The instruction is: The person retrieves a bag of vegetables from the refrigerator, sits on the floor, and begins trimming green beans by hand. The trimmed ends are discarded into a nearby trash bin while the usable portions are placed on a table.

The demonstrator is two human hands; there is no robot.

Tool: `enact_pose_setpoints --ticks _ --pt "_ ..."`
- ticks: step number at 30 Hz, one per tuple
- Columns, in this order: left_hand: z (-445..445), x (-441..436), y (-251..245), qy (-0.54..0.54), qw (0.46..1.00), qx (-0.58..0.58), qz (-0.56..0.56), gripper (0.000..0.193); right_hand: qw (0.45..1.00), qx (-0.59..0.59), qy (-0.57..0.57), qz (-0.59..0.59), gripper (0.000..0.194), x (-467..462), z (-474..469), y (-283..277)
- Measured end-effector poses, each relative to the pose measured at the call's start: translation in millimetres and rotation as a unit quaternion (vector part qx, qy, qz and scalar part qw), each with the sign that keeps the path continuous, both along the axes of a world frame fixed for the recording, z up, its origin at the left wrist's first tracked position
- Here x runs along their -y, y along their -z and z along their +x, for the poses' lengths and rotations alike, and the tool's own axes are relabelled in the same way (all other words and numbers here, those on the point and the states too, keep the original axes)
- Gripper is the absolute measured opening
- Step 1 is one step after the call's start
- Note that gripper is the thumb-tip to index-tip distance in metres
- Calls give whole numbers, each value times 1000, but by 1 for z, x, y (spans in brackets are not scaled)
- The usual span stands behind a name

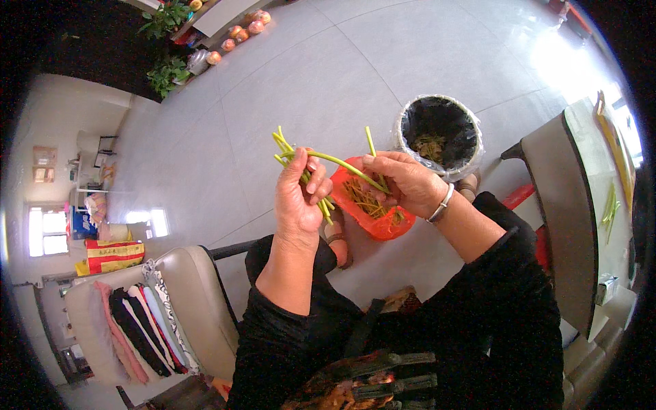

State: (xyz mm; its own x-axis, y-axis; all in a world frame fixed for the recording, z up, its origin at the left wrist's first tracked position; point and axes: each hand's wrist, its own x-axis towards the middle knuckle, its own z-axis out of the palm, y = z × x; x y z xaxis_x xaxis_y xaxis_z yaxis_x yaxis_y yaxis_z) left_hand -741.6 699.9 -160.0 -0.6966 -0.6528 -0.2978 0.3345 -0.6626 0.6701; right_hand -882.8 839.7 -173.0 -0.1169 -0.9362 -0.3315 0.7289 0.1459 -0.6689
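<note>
My left hand [300, 200] grips a small bunch of green vegetable stems [326, 209], whose ends stick out above and below the fist. One longer stem [335, 160] arches from that hand across to my right hand [410, 182], which pinches its far end. A shorter stem piece [370, 139] stands up beside the right thumb, its lower part hidden by the fingers. Below my hands, an orange-red plastic bag [392, 230] lies on the floor between my feet, with many cut stems [356, 192] inside.
A lined waste bin [409, 110] with plant scraps [429, 146] stands beyond my right hand. To the right, a table [556, 205] bears a few green stems [610, 211]. Folded clothes [141, 328] lie on a seat [192, 287] at left. Wrapped fruits [241, 35] line the far floor.
</note>
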Motion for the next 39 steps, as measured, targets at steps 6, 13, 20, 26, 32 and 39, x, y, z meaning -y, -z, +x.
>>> enact_pose_setpoints --ticks 6,13,20,26,32,39 --pt "10 16 0 -4 995 -95 36 18 999 27 -14 -12 32 -3 -2 2" --pt "13 19 1 -5 995 -83 46 17 997 37 -63 -37 27 -7 -6 -10" --pt "11 12 0 -13 999 -52 12 18 997 2 -72 -28 23 -8 -2 -12" --pt "7 5 -5 -36 997 -41 -49 16 995 -64 -77 -3 22 -8 -3 -9" --pt "7 -17 -17 -48 986 -10 -160 12 987 -153 -18 53 21 -4 3 -4" --pt "6 -41 -12 64 831 9 -552 9 982 -156 28 104 20 1 1 11"
